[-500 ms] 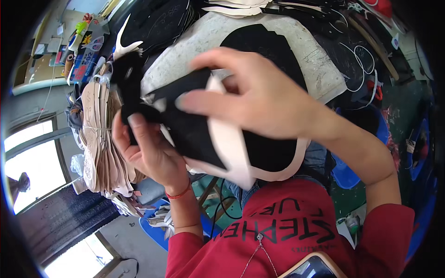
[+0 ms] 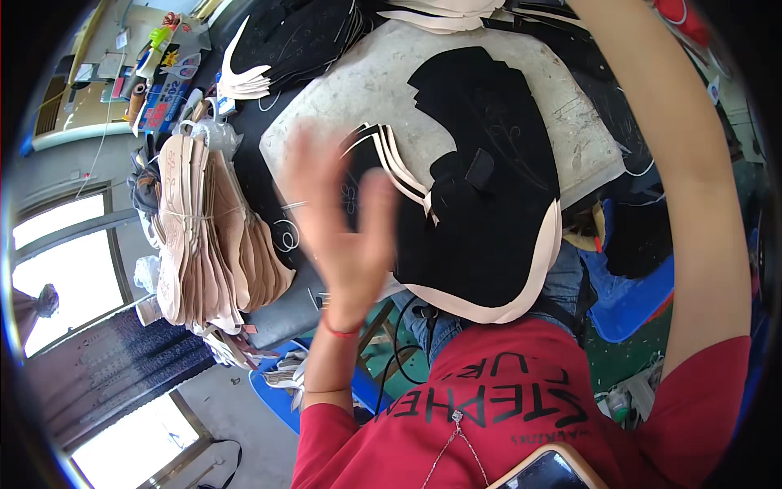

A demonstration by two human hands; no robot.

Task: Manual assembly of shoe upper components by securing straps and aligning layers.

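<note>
My left hand point(image 2: 346, 220) is raised over the left side of the work, fingers spread and somewhat blurred, with nothing visible in it. Just beyond and partly behind it lie black cut pieces with thin pale edges point(image 2: 393, 163), overlapping like leaves. To their right, a large curved black sheet piece point(image 2: 509, 244) with a pale pink border reaches toward my lap. A small black tab point(image 2: 481, 169) rests on top of it. My right forearm point(image 2: 664, 106) stretches up past the far right edge of the board, and its hand is outside the picture.
A pale, scuffed board point(image 2: 326, 90) lies under the pieces. At left stands a tied bundle of beige cut pieces point(image 2: 199, 236). Stacked black pieces point(image 2: 297, 41) lie at the far left, pale ones point(image 2: 444, 15) at the far edge. A blue stool point(image 2: 623, 293) is at right.
Both hands held a black piece with pale strips half a second ago. The left hand is now empty and spread; the right has reached far up and out of the picture.
</note>
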